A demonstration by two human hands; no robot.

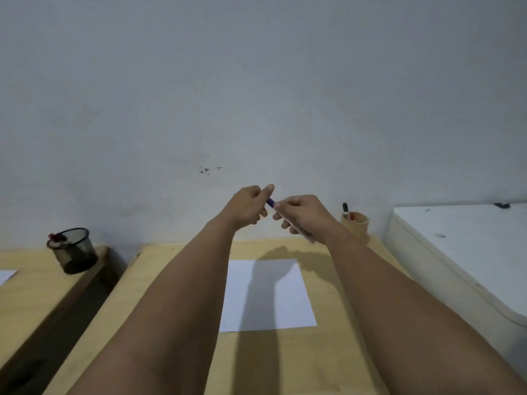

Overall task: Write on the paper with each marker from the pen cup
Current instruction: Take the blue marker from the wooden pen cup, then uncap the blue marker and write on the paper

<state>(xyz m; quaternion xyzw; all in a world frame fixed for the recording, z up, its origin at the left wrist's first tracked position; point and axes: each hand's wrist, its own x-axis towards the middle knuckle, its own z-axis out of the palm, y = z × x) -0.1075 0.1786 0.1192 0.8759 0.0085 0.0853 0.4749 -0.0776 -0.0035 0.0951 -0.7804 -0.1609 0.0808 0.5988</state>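
Both my hands are raised above the far end of the wooden table. My right hand grips the white barrel of a marker, and my left hand pinches its purple cap. A blank white sheet of paper lies flat on the table below, partly shaded by my arms. The tan pen cup stands at the table's far right corner, against the wall, with a black-capped marker and a red one sticking out.
A black mesh cup with a red item stands on a second wooden table to the left, across a dark gap. A white cabinet top borders the right side. A grey wall rises right behind the tables.
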